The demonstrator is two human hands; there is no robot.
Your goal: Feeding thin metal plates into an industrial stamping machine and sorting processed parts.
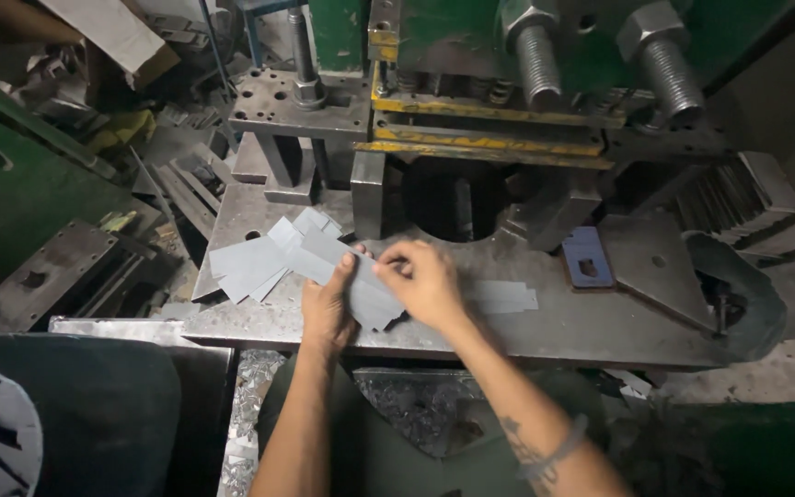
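A fanned pile of flat grey metal strips [259,262] lies on the steel press table [545,322]. My left hand [328,308] grips the near end of the strips from below, thumb on top. Over the same strips, just to the right, my right hand [427,283] has its fingers curled and pinches their upper edge. One more grey strip [503,296] lies flat on the table to the right of my hands.
A green press with a yellow-edged die [489,120] and two large bolts stands behind the table. A phone [587,258] lies at the right. Scrap metal and plates [75,267] pile up at the left; shiny offcuts [250,405] fill a bin below.
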